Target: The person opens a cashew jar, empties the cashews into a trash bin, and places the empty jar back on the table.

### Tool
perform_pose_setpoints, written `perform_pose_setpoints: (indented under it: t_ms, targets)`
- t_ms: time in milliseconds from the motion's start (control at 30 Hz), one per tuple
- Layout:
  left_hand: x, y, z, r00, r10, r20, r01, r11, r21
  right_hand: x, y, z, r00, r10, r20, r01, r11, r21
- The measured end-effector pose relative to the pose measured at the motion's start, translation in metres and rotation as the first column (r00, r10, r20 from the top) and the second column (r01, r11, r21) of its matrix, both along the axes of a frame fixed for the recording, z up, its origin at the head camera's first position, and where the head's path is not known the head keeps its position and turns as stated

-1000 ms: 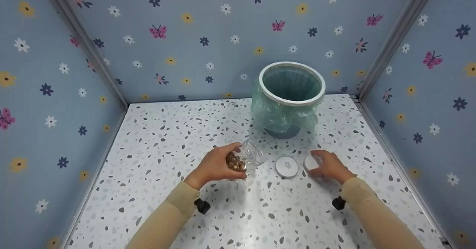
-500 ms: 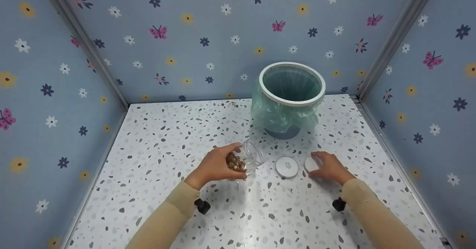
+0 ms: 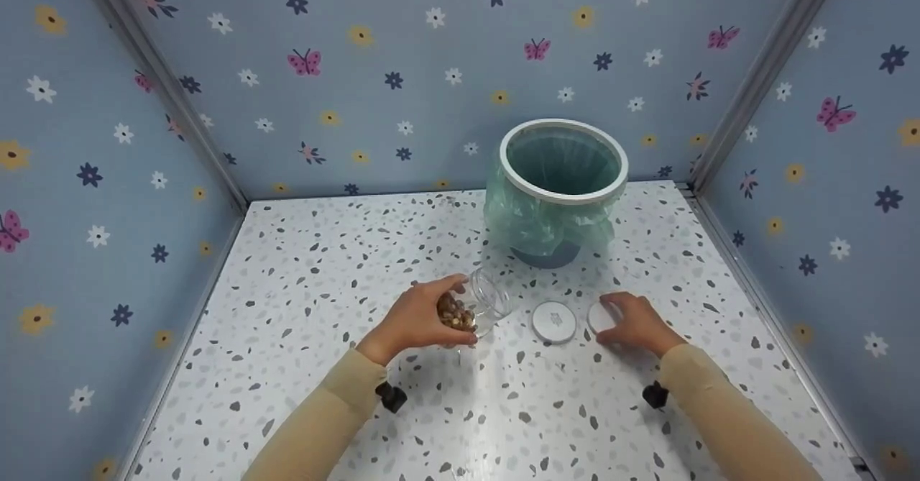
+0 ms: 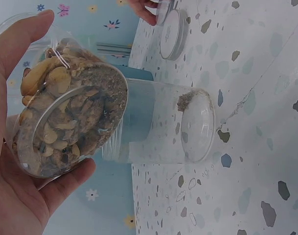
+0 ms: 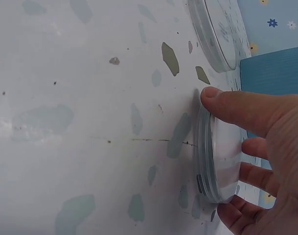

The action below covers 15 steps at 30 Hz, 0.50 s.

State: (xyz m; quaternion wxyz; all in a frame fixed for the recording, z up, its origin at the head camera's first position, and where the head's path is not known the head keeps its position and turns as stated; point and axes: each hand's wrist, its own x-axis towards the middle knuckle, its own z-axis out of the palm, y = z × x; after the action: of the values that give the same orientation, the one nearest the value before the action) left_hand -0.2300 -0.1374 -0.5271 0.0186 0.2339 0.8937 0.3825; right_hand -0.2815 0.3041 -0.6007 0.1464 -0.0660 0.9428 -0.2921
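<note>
My left hand (image 3: 415, 315) grips a clear jar (image 4: 73, 115) holding dried brown and tan pieces, possibly nuts or mushroom slices, with fine brown grit. This jar is tilted, its mouth toward the right in the head view. Below it, in the left wrist view, a second clear jar (image 4: 156, 122) stands on the table with a little brown grit at its bottom. With thumb and fingers around its edge, my right hand (image 3: 636, 321) holds a round white lid (image 5: 227, 152) lying on the table. Another white lid (image 3: 554, 322) lies just left of it.
A bin (image 3: 622, 172) with a white rim and green liner bag stands behind the lids. Flowered blue panels (image 3: 402, 57) enclose the speckled white table (image 3: 323, 251) at the back and both sides.
</note>
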Motion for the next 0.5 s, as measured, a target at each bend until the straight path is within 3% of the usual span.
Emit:
perform_pose_setpoints:
  t_ms: [200,500]
  targets:
    - [-0.0017,0.0000,0.0004,1.000,-0.012,-0.016,0.012,1.000,0.015,0.0015,0.0004,0.0009,0.999,0.039,-0.038,-0.039,0.999,0.012]
    - [-0.0020,0.0013,-0.0014,1.000,-0.005,-0.017,0.005,1.000,-0.002,0.0047,-0.0016,0.0035,1.000,0.004,-0.006,-0.004,1.000,0.020]
